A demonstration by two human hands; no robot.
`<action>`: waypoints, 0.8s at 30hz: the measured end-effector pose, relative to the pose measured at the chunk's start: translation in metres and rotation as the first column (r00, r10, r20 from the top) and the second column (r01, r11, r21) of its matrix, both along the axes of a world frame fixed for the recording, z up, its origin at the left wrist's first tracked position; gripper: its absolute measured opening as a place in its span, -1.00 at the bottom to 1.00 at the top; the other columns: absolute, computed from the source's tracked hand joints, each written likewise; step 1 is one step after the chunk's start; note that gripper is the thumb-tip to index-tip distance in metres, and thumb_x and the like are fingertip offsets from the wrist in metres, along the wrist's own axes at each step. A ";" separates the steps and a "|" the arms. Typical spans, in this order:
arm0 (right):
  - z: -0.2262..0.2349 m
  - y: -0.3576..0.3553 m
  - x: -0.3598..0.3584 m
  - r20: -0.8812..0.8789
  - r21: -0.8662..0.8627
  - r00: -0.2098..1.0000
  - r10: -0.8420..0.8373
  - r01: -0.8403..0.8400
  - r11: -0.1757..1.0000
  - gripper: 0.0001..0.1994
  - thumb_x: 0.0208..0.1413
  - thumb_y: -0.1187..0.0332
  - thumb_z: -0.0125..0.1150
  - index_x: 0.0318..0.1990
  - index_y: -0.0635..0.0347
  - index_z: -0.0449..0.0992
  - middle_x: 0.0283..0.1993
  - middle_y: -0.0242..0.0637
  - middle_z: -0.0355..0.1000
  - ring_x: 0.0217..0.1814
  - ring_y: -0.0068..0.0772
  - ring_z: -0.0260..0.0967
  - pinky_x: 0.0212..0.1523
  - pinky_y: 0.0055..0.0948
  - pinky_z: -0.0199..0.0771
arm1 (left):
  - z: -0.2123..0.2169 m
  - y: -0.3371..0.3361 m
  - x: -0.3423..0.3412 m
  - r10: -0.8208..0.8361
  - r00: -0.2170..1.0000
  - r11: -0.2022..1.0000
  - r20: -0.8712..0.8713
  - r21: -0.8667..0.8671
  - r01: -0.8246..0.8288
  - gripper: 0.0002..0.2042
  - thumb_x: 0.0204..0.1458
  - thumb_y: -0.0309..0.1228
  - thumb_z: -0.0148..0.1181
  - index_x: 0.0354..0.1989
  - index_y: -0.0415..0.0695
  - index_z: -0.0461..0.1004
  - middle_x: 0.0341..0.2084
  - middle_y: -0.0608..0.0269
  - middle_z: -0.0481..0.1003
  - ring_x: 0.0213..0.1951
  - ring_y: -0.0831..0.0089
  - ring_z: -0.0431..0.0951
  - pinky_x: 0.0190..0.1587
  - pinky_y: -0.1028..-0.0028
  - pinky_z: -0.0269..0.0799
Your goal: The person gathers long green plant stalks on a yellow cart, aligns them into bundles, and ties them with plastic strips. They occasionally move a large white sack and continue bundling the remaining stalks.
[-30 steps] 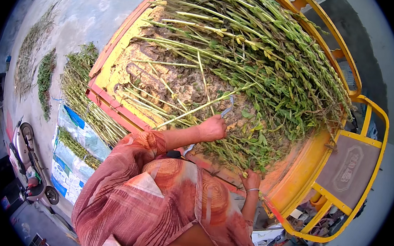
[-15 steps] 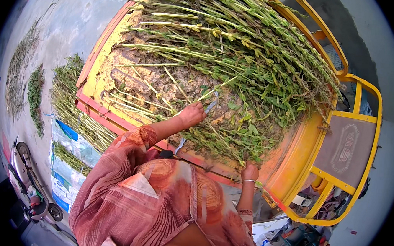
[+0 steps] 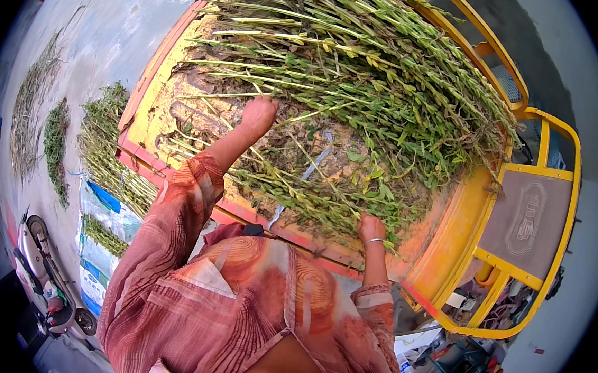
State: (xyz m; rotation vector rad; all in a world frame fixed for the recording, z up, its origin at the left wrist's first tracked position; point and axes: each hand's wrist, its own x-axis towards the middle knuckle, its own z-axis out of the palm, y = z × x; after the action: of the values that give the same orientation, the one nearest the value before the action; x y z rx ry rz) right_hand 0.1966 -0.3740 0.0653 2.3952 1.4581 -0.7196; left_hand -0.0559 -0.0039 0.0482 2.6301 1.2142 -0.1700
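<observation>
My left hand (image 3: 259,114) is closed over the middle of the yellow truck bed (image 3: 159,83), around a thin plant stalk whose end sticks out just past the fingers. My right hand (image 3: 371,228), with a pale bracelet at its wrist, is closed at the tips of a small bunch of green stalks (image 3: 299,188) along the near side. The fingers of both hands are partly hidden. Between my hands a pale strip (image 3: 318,157) lies across the bed beneath some stalks. Beyond them spreads a big heap of leafy, podded stalks (image 3: 396,82), cut ends to the left.
A yellow rail frame with a grey panel (image 3: 526,216) rises at the right. More stalks (image 3: 111,152) lie on the ground at the left, beside blue-and-white sacks (image 3: 95,269). A scooter (image 3: 47,273) stands at the lower left. The bed's red edge (image 3: 295,245) runs before me.
My left hand has moved away from me and to the left, uncovering more of the pale strip. My right hand has shifted slightly away from me and left, still at the near stalks.
</observation>
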 end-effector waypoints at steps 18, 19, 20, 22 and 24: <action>0.066 -0.019 0.020 0.320 0.022 0.900 -0.295 0.305 0.952 -0.30 -0.23 0.19 0.42 0.12 0.08 0.23 0.06 -0.05 0.25 0.08 -0.02 0.24 -0.02 -0.09 0.30 | 0.076 -0.109 0.041 -0.202 0.954 0.975 0.221 -0.047 0.217 -0.88 -0.16 -0.46 0.09 -0.41 -0.14 0.34 -0.75 0.21 0.43 -0.66 0.23 0.50 -0.68 0.28 0.34; 0.075 -0.021 0.024 0.321 0.017 0.899 -0.299 0.310 0.951 -0.14 -0.32 0.21 0.47 0.21 0.03 0.12 0.17 -0.09 0.12 0.19 -0.05 0.11 0.06 -0.05 0.20 | 0.084 -0.113 0.035 -0.202 0.953 0.973 0.226 -0.064 0.222 -0.88 -0.16 -0.47 0.08 -0.41 -0.14 0.34 -0.74 0.20 0.43 -0.65 0.22 0.50 -0.67 0.27 0.35; 0.088 -0.020 0.025 0.336 0.064 0.895 -0.294 0.289 0.955 -0.14 -0.34 0.22 0.48 0.20 0.04 0.12 0.16 -0.08 0.13 0.18 -0.04 0.11 0.06 -0.05 0.21 | 0.089 -0.114 0.027 -0.203 0.953 0.971 0.226 -0.081 0.226 -0.88 -0.15 -0.47 0.08 -0.40 -0.14 0.35 -0.73 0.19 0.44 -0.64 0.21 0.51 -0.66 0.27 0.35; 0.110 -0.011 0.020 0.355 0.163 0.892 -0.282 0.238 0.958 -0.14 -0.37 0.23 0.49 0.17 0.06 0.12 0.13 -0.05 0.16 0.17 -0.02 0.12 0.06 -0.04 0.22 | 0.102 -0.114 0.013 -0.187 0.958 0.974 0.219 -0.087 0.210 -0.84 -0.16 -0.49 0.08 -0.35 -0.13 0.34 -0.71 0.15 0.45 -0.60 0.17 0.51 -0.63 0.24 0.37; 0.118 -0.012 0.015 0.342 0.203 0.900 -0.271 0.211 0.956 -0.11 -0.34 0.21 0.48 0.21 0.03 0.09 0.20 -0.06 0.08 0.21 -0.01 0.06 0.08 -0.05 0.20 | 0.115 -0.117 -0.004 -0.172 0.964 0.975 0.204 -0.107 0.197 -0.81 -0.13 -0.44 0.12 -0.31 -0.12 0.33 -0.70 0.12 0.45 -0.58 0.12 0.51 -0.61 0.20 0.37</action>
State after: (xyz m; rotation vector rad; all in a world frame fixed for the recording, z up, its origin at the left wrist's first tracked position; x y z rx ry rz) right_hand 0.2115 -0.3857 0.1833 2.6815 1.1148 -0.1800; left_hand -0.0600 -0.1212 0.1629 2.5763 0.8665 -0.0200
